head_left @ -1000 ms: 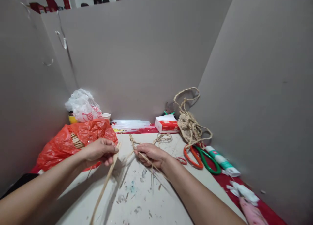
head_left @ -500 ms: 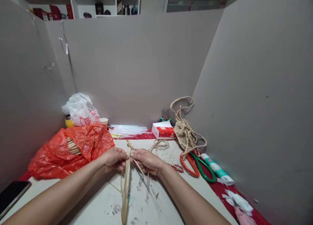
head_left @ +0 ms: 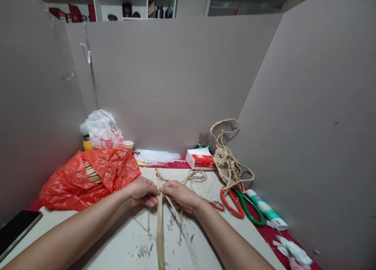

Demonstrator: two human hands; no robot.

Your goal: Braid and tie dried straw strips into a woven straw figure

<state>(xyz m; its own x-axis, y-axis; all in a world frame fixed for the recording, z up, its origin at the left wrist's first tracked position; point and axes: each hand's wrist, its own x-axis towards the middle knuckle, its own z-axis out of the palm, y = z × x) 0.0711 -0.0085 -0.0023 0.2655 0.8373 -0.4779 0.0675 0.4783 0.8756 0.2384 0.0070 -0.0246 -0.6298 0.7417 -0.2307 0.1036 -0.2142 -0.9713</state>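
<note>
Left of the strip [head_left: 159, 231], red bag [head_left: 85, 189], phone [head_left: 19, 231]

No lettering is readable, white bag [head_left: 101, 125] included.

matt fibre strip [head_left: 160, 234], rough rope [head_left: 225, 164], glossy red plastic bag [head_left: 66, 189]

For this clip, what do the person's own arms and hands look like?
The left hand and right hand are ungloved, with no watch or bracelet showing. Both forearms are bare, with no sleeves in view.
</note>
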